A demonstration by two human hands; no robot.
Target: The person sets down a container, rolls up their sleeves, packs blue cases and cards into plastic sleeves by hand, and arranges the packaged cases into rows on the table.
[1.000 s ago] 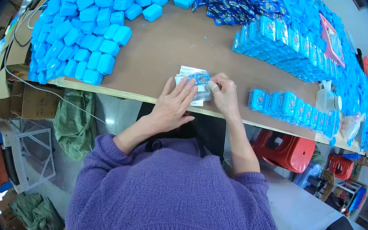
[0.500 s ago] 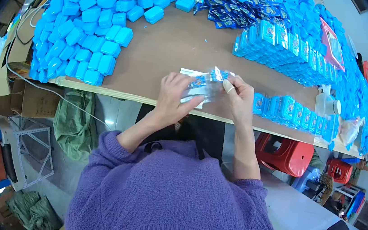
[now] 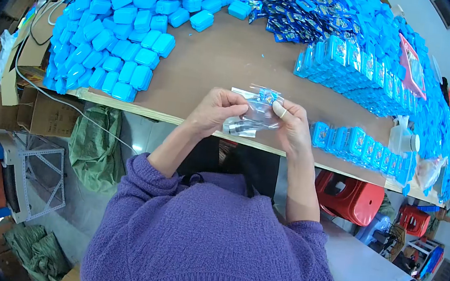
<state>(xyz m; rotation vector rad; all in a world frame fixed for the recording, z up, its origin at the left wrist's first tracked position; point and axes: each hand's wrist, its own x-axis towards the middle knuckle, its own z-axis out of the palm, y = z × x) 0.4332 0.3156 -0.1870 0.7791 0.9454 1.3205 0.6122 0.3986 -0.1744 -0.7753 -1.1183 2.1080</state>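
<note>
Near the table's front edge, a clear plastic bag (image 3: 261, 114) with a blue printed part is stretched between my two hands. My left hand (image 3: 216, 110) pinches its left side between thumb and fingers. On the right side, my right hand (image 3: 292, 122) grips it, with a pale wrap on the thumb. White sheets (image 3: 239, 92) lie beneath, partly covered by the bag and hands. To the right stands a row of clear-fronted blue boxes (image 3: 353, 141). What exactly sits inside the bag is too small to tell.
Blue cases (image 3: 124, 16) are heaped at the left of the brown table (image 3: 212, 61). Dark blue packets (image 3: 300, 17) lie at the back, stacked boxes (image 3: 355, 69) at the back right. A bottle (image 3: 402, 139) and a pink-framed tray (image 3: 411, 64) stand right. A red stool (image 3: 359, 200) is below.
My left hand has gone from lying flat over the sheets to pinching the bag. The bag is now lifted and held between both hands. The whole view has shifted slightly.
</note>
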